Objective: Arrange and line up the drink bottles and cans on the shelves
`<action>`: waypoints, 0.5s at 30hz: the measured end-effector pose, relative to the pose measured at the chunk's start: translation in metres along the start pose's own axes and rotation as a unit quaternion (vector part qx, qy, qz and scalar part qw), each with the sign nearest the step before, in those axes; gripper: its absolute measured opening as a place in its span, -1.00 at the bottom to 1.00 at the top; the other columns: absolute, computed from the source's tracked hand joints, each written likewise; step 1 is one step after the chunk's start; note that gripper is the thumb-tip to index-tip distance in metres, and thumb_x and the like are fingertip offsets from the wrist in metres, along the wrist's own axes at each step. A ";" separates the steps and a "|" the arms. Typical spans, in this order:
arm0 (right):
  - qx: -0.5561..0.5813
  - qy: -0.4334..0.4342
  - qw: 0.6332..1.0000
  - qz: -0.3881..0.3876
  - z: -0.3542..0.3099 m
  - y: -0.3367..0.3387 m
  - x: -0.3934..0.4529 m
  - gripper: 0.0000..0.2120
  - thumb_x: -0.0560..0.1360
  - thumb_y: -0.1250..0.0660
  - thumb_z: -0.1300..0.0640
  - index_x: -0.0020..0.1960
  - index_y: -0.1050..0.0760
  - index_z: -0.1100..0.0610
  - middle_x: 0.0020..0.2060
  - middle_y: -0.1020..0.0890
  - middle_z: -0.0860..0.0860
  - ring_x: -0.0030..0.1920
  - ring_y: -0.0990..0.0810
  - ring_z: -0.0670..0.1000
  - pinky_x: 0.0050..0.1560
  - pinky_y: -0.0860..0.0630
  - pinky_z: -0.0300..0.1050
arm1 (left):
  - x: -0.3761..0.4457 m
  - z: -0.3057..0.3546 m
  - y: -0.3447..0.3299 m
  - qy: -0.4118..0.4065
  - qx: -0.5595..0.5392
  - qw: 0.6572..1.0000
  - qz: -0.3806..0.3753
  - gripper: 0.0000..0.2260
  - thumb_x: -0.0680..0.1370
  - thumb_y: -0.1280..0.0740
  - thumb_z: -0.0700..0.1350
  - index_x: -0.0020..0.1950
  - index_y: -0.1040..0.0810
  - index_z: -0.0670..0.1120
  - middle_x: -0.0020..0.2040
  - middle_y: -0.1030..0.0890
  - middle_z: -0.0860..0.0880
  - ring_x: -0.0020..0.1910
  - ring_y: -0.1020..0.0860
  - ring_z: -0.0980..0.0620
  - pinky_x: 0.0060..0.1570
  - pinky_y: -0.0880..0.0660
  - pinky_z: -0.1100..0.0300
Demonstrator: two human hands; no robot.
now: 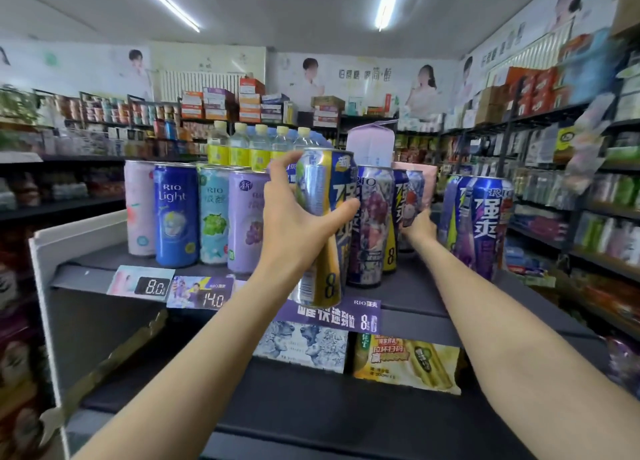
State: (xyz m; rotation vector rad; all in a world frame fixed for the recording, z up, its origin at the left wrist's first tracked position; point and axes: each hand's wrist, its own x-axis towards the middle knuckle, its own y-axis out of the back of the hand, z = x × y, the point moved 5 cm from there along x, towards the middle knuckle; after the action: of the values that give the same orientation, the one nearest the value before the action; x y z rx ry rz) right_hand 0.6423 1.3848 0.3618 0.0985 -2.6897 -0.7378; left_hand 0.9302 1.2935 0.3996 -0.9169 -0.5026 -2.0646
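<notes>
My left hand (298,217) grips a tall silver, gold and blue can (325,237), tilted, its base over the front edge of the top shelf (408,289). My right hand (417,227) reaches further back and holds a blue can with a lychee picture (414,196). Between the two stands a purple grape can (372,224). To the left, a row of pastel cans (194,213) stands upright. A purple and blue can (479,224) stands at the right end of the shelf.
Yellow-capped bottles (259,144) and a lilac carton (370,144) stand behind the cans. Price tags (204,293) hang on the shelf's front edge. Boxed drinks (405,362) lie on the lower shelf. A white side panel (45,286) bounds the left; stocked shelves line both aisles.
</notes>
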 end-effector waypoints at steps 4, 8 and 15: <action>-0.008 -0.003 1.000 0.001 0.001 -0.004 0.006 -0.29 0.47 -0.39 0.20 0.45 -0.06 0.32 0.33 -0.38 0.30 0.31 -0.40 0.25 0.23 -0.32 0.02 | 0.001 -0.002 0.000 -0.008 -0.001 1.000 -0.001 -0.43 0.36 -0.49 0.00 0.18 -0.18 0.20 0.01 -0.27 0.29 0.05 -0.30 0.17 0.04 -0.27 0.23; 0.010 -0.026 0.999 0.034 0.001 -0.001 -0.001 -0.32 0.44 -0.41 0.23 0.42 -0.11 0.32 0.30 -0.39 0.31 0.29 -0.41 0.27 0.23 -0.35 0.09 | 0.002 -0.003 0.001 -0.008 0.001 1.000 -0.001 -0.43 0.36 -0.49 0.00 0.17 -0.18 0.21 0.01 -0.26 0.31 -0.04 -0.29 0.22 0.02 -0.25 0.27; -0.037 -0.037 0.995 0.085 0.007 0.008 -0.013 -0.35 0.44 -0.41 0.24 0.38 -0.12 0.31 0.27 -0.41 0.31 0.27 -0.42 0.30 0.17 -0.40 0.13 | 0.000 -0.001 -0.002 -0.013 -0.004 1.000 0.004 -0.42 0.35 -0.50 -0.01 0.16 -0.19 0.22 0.04 -0.30 0.25 -0.01 -0.30 0.19 0.00 -0.28 0.30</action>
State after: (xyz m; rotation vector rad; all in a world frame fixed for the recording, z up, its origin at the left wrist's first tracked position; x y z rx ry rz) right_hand 0.6522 1.3971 0.3566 -0.1761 -2.6939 -0.8011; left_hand 0.9281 1.2944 0.3984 -0.9509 -0.5041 -2.0514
